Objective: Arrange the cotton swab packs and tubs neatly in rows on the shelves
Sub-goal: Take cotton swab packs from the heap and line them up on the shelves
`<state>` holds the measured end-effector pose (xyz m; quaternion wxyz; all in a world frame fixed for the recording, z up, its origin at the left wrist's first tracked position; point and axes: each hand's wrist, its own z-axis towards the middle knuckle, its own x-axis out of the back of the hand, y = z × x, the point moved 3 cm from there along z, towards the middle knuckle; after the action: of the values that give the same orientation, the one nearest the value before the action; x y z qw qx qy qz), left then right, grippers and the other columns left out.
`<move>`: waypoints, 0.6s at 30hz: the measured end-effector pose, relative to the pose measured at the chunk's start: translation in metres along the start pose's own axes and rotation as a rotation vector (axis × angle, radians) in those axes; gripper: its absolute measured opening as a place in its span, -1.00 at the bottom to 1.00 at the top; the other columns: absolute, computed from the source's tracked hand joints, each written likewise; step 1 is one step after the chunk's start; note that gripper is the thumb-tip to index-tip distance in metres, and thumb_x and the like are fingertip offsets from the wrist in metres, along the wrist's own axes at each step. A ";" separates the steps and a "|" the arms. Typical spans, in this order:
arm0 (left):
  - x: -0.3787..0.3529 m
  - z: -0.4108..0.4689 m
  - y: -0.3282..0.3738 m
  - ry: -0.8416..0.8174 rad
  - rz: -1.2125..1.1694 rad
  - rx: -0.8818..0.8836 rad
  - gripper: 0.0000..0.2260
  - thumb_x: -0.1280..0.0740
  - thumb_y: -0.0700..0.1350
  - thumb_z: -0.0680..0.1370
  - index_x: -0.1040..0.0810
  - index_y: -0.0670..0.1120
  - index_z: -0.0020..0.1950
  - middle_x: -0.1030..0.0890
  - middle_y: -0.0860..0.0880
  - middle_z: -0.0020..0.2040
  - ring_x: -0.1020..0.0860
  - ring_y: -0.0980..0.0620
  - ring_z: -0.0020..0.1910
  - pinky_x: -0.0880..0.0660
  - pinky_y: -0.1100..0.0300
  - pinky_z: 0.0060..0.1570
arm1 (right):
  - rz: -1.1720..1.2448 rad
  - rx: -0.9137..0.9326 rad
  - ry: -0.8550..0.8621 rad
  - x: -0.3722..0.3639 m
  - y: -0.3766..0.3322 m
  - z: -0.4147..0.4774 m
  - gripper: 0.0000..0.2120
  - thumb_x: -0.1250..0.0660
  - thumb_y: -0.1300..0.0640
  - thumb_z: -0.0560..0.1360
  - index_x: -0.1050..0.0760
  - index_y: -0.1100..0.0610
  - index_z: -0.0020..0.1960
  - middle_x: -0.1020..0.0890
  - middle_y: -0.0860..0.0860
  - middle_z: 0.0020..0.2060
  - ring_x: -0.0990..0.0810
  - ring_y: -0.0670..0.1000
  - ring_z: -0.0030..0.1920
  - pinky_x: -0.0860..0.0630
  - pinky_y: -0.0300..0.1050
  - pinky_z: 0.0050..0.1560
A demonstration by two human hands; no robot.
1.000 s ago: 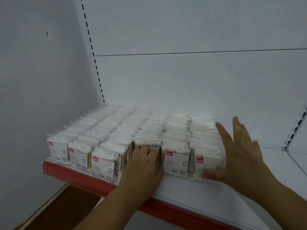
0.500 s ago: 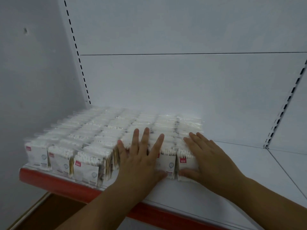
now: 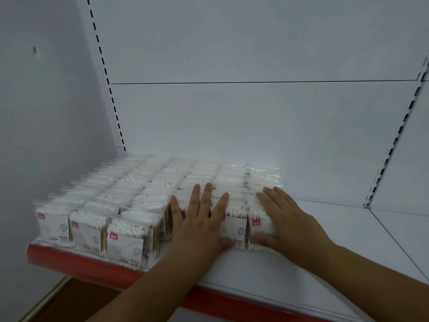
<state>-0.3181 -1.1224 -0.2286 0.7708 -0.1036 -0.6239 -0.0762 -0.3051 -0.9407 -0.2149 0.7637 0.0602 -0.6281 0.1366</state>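
So the packs (image 3: 130, 196) are sitting in tight rows on the shelf (image 3: 336, 252), filling its 9 o'clock side right back to the panel (image 3: 232, 124). Left hand (image 3: 199, 226) is lying flat over the front packs mid-block, with its fingers spread and pointing to 12. Right hand (image 3: 290, 219) is pressing on the end row at 3 o'clock, thumb touching its front pack. Both grips are open, fingers straight, clamping nothing. A red strip (image 3: 76, 263) is running along the 6 o'clock edge.
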 end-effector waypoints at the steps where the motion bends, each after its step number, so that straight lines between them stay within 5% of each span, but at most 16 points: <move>1: 0.002 -0.002 0.000 0.005 0.012 -0.002 -0.17 -0.09 0.35 0.53 0.57 0.12 0.32 0.58 -0.04 0.35 0.56 -0.06 0.34 0.51 -0.30 0.27 | -0.007 0.000 -0.010 0.001 -0.001 0.000 -0.11 -0.19 -0.37 0.46 0.16 -0.02 0.56 0.10 -0.09 0.56 0.20 -0.08 0.54 -0.19 -0.06 0.45; 9: 0.009 -0.018 0.009 0.023 0.051 -0.050 -0.18 -0.11 0.05 0.60 0.64 -0.07 0.30 0.59 -0.08 0.38 0.58 -0.10 0.37 0.56 -0.16 0.25 | -0.145 -0.017 -0.171 0.011 0.001 -0.003 -0.12 -0.02 -0.42 0.48 0.31 -0.01 0.55 0.28 -0.01 0.54 0.36 0.02 0.52 0.23 0.13 0.51; 13: 0.022 -0.025 0.011 0.020 0.029 -0.056 -0.15 -0.07 0.19 0.56 0.70 0.03 0.28 0.68 -0.07 0.33 0.66 -0.09 0.32 0.61 -0.12 0.25 | -0.090 0.017 -0.103 0.031 0.004 -0.015 -0.14 0.01 -0.42 0.48 0.34 -0.02 0.54 0.35 0.01 0.52 0.40 0.01 0.50 0.25 0.14 0.51; 16: 0.057 -0.025 0.029 0.015 0.039 -0.157 -0.24 0.00 0.26 0.59 0.58 0.03 0.37 0.59 -0.04 0.40 0.52 -0.06 0.44 0.39 -0.10 0.43 | -0.077 0.044 0.009 0.067 0.032 -0.038 -0.24 -0.03 -0.32 0.55 0.22 -0.02 0.57 0.25 -0.01 0.55 0.32 -0.02 0.53 0.24 0.03 0.52; 18: 0.088 -0.014 0.055 -0.118 -0.002 -0.253 -0.28 -0.06 0.24 0.61 0.39 0.04 0.51 0.35 0.00 0.54 0.28 0.01 0.54 0.20 0.03 0.50 | -0.175 0.003 -0.039 0.090 0.068 -0.059 -0.30 -0.02 -0.29 0.57 0.12 -0.02 0.57 0.19 0.00 0.56 0.26 -0.01 0.54 0.23 0.02 0.50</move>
<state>-0.2733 -1.0720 -0.1487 0.7135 -0.2038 -0.6536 -0.1488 -0.2533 -0.8478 -0.1449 0.7603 0.1189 -0.6348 0.0691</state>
